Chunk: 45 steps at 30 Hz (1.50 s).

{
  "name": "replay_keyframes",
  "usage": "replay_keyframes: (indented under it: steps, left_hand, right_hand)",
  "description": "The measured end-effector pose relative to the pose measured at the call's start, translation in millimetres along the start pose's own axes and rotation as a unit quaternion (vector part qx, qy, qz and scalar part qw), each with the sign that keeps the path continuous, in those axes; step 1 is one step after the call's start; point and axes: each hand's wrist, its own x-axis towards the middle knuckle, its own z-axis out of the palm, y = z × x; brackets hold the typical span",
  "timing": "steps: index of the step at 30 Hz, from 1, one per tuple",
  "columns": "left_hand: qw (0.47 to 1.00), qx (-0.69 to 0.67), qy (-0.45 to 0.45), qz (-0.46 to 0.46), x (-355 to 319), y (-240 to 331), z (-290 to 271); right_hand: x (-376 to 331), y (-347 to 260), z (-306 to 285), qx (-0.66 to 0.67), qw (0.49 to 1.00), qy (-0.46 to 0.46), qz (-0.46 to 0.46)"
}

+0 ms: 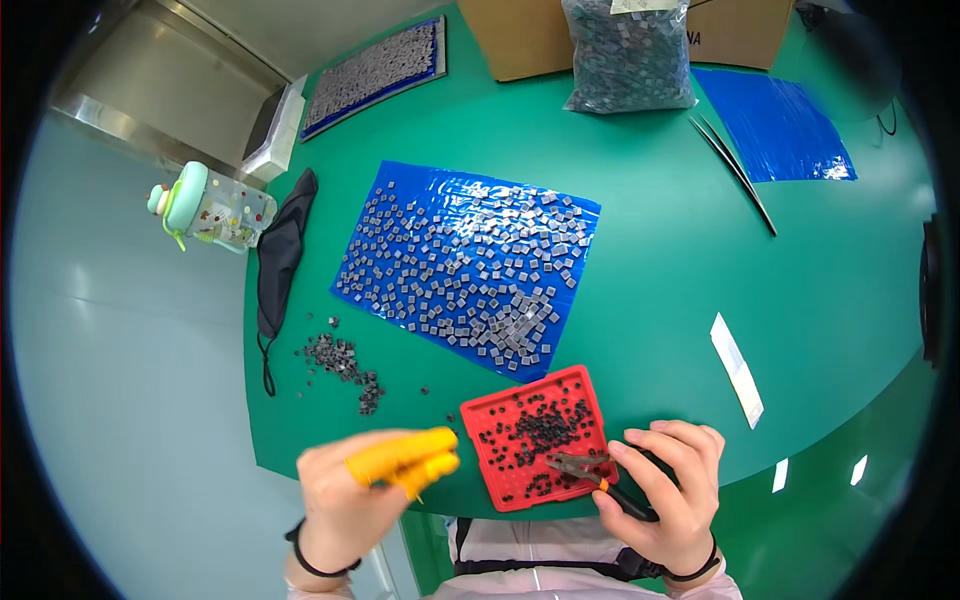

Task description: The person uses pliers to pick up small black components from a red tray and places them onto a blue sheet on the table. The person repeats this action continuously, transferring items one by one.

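A green worktop (700, 300) fills most of the view, curving away toward the far edge. At its far side stand two brown cardboard boxes (520, 40), and between them sits a clear bag (628, 55) packed with small grey square parts. Right of the bag lies a bare blue plastic sheet (775, 125). In the middle of the worktop a larger blue sheet (465, 265) is spread out, covered with many loose grey square pieces (500, 320), densest at its near right corner. At far left a dark tray (375, 72) holds more of them in rows. A black face mask (280, 255) lies along the left edge, with a pale green drinking bottle (210, 208) on its side just beyond it, off the worktop. Two thin dark rods (735, 170) lie right of centre, and a white paper strip (737, 368) lies at the near right.

At the near edge sits a red square tray (590, 395) holding small black bits. A loose heap of dark bits (340, 362) lies left of it.

The right hand (665, 495) is clenched around small pliers (590, 470) with orange and black handles; their tip lies over the red tray's near right corner. The left hand (365, 490), with yellow finger cots on its fingers (405, 450), is held just left of the tray, fingertips pinched together; I cannot tell whether anything is between them.
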Motion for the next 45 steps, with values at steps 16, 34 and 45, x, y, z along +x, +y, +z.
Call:
replay_keyframes:
  steps: [16, 34, 45]
  left_hand:
    - [0.956, 0.254, -0.016, 0.149, 72.2, -4.3, 11.7]
    - [0.915, 0.346, -0.001, 0.208, 103.4, -17.8, 21.9]
    - [0.916, 0.333, 0.001, 0.223, 102.7, -20.0, 22.3]
  right_hand:
    - [-3.6, 10.8, -2.0, 0.048, 0.999, 0.009, -0.022]
    - [-1.8, 16.9, -2.6, 0.08, 0.996, 0.014, -0.037]
    - [-1.4, 16.7, -2.1, 0.074, 0.997, 0.009, -0.034]
